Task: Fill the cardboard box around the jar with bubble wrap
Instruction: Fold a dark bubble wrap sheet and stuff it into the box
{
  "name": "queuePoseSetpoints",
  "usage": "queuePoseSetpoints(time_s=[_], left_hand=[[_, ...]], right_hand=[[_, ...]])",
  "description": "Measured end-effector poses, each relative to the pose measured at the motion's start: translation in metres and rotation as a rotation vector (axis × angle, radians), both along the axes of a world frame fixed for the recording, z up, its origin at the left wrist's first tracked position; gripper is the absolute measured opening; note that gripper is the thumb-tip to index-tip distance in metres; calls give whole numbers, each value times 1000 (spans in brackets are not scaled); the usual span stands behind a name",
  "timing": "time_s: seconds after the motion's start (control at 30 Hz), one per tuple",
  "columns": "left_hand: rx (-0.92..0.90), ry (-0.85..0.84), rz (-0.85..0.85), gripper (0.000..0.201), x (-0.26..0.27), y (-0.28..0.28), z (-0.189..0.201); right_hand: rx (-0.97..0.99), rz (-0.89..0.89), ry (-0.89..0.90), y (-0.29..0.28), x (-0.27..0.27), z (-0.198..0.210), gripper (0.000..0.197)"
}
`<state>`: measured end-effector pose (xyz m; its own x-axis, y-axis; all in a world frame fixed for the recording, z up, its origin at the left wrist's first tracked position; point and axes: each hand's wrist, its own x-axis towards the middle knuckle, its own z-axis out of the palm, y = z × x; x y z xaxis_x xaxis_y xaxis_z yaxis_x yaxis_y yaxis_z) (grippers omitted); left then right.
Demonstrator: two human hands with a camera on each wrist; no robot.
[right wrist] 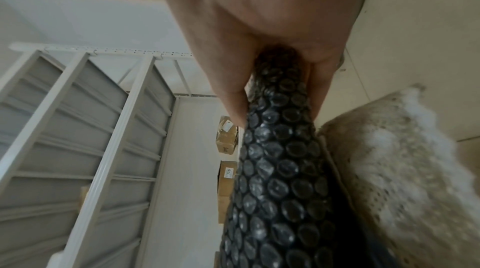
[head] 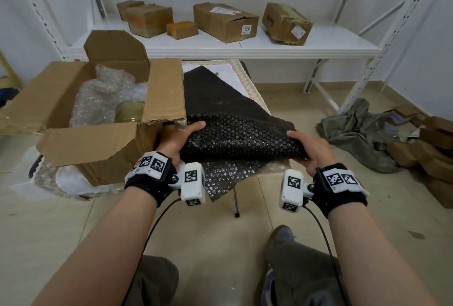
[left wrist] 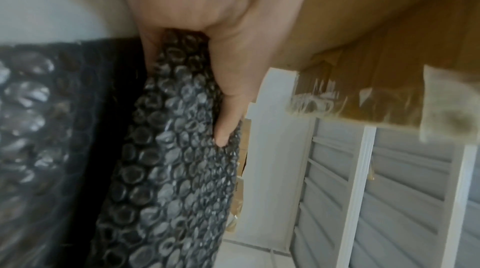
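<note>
An open cardboard box [head: 103, 148] stands at the left on the low table, with clear bubble wrap [head: 103, 94] stuffed inside and a glass jar [head: 130, 110] near its right wall. To its right lies a black bubble wrap sheet [head: 235, 134], folded over at its near edge. My left hand [head: 179, 139] grips the fold's left end [left wrist: 179, 149], thumb on top. My right hand [head: 311, 148] grips the right end [right wrist: 275, 149], also with the thumb on top. Both hands hold the fold slightly above a clear bubble wrap piece [head: 228, 175] beneath.
A white shelf [head: 220, 45] behind the table carries several cardboard boxes [head: 225, 22]. A crumpled green cloth [head: 362, 131] and flattened cardboard [head: 431, 148] lie on the floor at the right. My knees and a shoe [head: 279, 237] are below the table.
</note>
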<state>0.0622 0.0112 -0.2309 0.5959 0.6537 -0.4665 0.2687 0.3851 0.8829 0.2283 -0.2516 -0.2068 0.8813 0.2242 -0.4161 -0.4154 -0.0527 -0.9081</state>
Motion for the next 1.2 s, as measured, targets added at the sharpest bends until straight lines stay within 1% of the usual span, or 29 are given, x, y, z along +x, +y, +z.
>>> queuePoseSetpoints(time_s=[0.07, 0.13, 0.2, 0.27, 0.33, 0.37, 0.4, 0.43, 0.47, 0.5, 0.53, 0.63, 0.7, 0.73, 0.8, 0.87, 0.9, 0.93, 1.0, 1.07, 1.13, 1.2], left_hand=[[-43, -44, -50, 90, -5, -8, 15], [-84, -90, -103, 74, -7, -15, 27], [-116, -115, -131, 70, -7, -19, 32], [-142, -164, -117, 63, -5, -24, 35], [-106, -271, -37, 52, 0, -33, 35], [-62, -345, 18, 54, 3, -38, 34], [-19, -405, 48, 60, 6, -44, 34], [-15, -454, 68, 66, 6, -52, 35], [-27, -478, 40, 76, 8, -59, 34], [-32, -490, -1, 78, 9, -65, 31], [-20, -464, -60, 79, 11, -71, 30], [24, -368, -182, 65, 12, -79, 29], [4, -366, -226, 55, 10, -75, 32], [-16, -387, -235, 52, 9, -71, 33], [-47, -410, -199, 47, 7, -63, 37], [12, -347, -207, 35, 6, -60, 39], [57, -313, -231, 33, 6, -61, 38], [100, -290, -276, 36, 6, -61, 35], [126, -269, -368, 44, 6, -66, 31], [134, -252, -411, 42, 6, -70, 29], [165, -265, -387, 35, 7, -72, 26], [235, -281, -344, 34, 8, -73, 27]], right_hand=[[53, -4, -47, -2, 2, 2, 24], [137, -11, -65, -3, 3, 7, 29], [252, -46, -58, -5, 2, 11, 40], [456, -108, 0, -7, -1, 13, 53], [742, -156, 107, -4, -8, 15, 57], [846, -149, 149, -1, -11, 16, 57], [895, -107, 173, 3, -16, 18, 54], [888, -45, 178, 9, -21, 19, 49], [841, 35, 166, 16, -26, 20, 43], [788, 92, 148, 22, -29, 18, 40], [750, 137, 137, 26, -34, 18, 41], [665, 161, 106, 32, -33, 12, 62], [622, 151, 79, 27, -26, 8, 72], [612, 144, 70, 25, -21, 6, 73], [597, 158, 54, 20, -17, 7, 72], [547, 197, 27, 17, -18, 9, 66], [511, 230, 8, 16, -20, 11, 61], [470, 266, -9, 15, -22, 12, 56], [418, 343, -35, 16, -27, 15, 50], [382, 391, -58, 18, -31, 18, 47], [342, 403, -61, 21, -33, 18, 49], [325, 387, -30, 24, -34, 17, 51]])
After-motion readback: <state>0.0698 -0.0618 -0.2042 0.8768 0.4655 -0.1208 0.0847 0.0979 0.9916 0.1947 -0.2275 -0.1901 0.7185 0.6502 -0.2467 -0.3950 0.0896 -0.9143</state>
